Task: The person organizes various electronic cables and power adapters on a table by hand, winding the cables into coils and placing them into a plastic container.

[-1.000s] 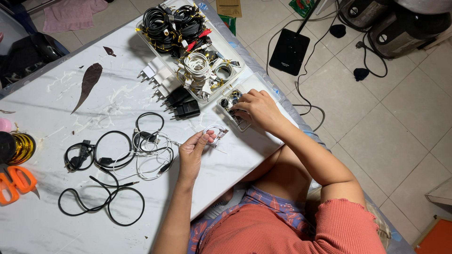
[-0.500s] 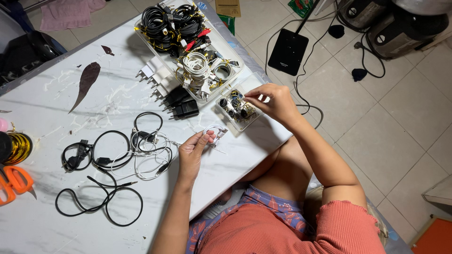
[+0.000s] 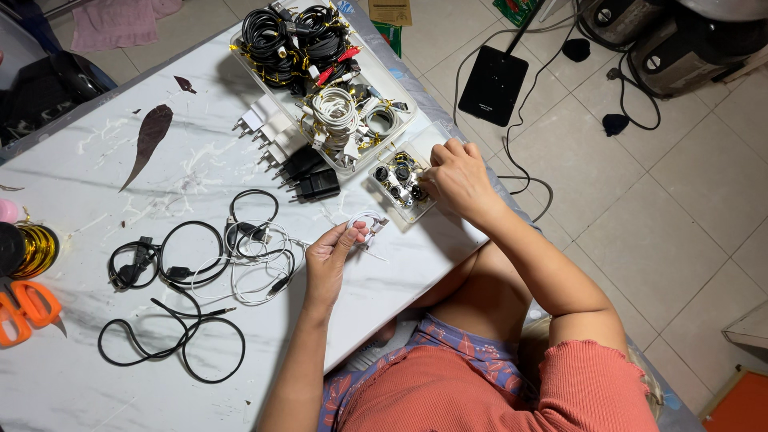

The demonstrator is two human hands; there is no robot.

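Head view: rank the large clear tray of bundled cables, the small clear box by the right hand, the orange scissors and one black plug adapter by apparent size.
1. large clear tray
2. small clear box
3. orange scissors, cut off by the frame edge, so its rank against the box is unsure
4. black plug adapter

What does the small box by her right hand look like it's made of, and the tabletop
The small box looks like clear, glossy plastic: its contents show through the walls. The tabletop looks like polished white marble or a marble-look laminate, with grey veining and a soft sheen; which one is not clear.
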